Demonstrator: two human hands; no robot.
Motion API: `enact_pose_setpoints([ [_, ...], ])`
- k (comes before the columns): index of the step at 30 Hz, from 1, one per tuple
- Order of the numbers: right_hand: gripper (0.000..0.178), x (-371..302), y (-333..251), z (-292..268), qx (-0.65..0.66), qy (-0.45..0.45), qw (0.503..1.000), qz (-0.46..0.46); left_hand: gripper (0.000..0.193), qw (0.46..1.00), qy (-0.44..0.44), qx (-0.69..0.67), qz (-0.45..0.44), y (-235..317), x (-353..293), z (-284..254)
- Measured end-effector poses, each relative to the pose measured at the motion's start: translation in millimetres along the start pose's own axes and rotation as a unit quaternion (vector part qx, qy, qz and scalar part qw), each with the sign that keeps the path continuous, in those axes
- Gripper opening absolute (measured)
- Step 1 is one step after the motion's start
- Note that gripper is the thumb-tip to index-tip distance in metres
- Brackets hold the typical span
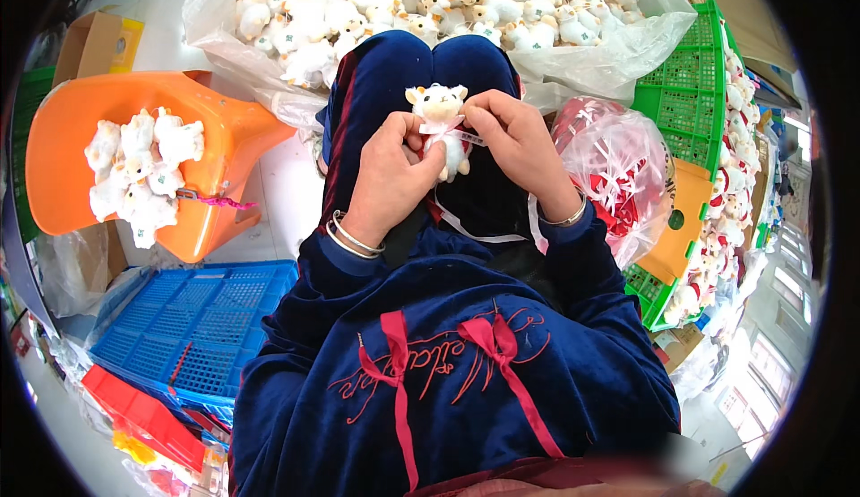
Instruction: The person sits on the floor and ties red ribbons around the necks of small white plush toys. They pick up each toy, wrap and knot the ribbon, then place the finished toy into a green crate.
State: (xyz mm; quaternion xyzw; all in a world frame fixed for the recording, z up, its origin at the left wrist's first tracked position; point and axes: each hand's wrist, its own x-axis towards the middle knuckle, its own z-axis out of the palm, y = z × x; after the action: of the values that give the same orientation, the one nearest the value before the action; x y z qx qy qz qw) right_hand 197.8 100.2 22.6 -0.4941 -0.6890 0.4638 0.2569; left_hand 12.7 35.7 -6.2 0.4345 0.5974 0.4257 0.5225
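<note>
Above my lap I hold a small white plush animal [437, 103] upright, with tan ears and muzzle and a pale pink ribbon [439, 128] at its neck. A bit of red cloth shows at its sides. My left hand [394, 170] is closed round the toy's body, thumb across its front. At the toy's neck on the other side, my right hand [520, 143] pinches with thumb and forefinger; the tip of the ribbon seems to be in that pinch. A small printed tag hangs next to those fingers. The toy's back is hidden.
A clear plastic sack [627, 54] full of similar plush toys lies beyond my knees. Several more sit on an orange stool [63, 157] at left. A blue crate [242, 295] stands below it. At right are a bag of red pieces and ribbons [618, 161] and a green crate [685, 76].
</note>
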Motion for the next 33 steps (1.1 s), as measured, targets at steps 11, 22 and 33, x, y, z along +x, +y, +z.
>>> enact_pose_setpoints([
  [11,0.019,3.0,-2.5,16.6,-0.103,0.031,0.994,-0.021,0.02,0.995,0.039,0.09,0.019,7.4,12.0,7.3],
  [22,0.027,4.2,-3.5,18.9,-0.152,0.048,0.987,-0.009,0.019,0.998,0.02,0.063,0.018,-3.2,10.0,6.4],
  [33,0.025,-18.0,3.1,-19.4,0.111,-0.007,0.987,0.113,0.07,0.985,-0.04,0.148,0.079,11.7,-16.9,-9.2],
])
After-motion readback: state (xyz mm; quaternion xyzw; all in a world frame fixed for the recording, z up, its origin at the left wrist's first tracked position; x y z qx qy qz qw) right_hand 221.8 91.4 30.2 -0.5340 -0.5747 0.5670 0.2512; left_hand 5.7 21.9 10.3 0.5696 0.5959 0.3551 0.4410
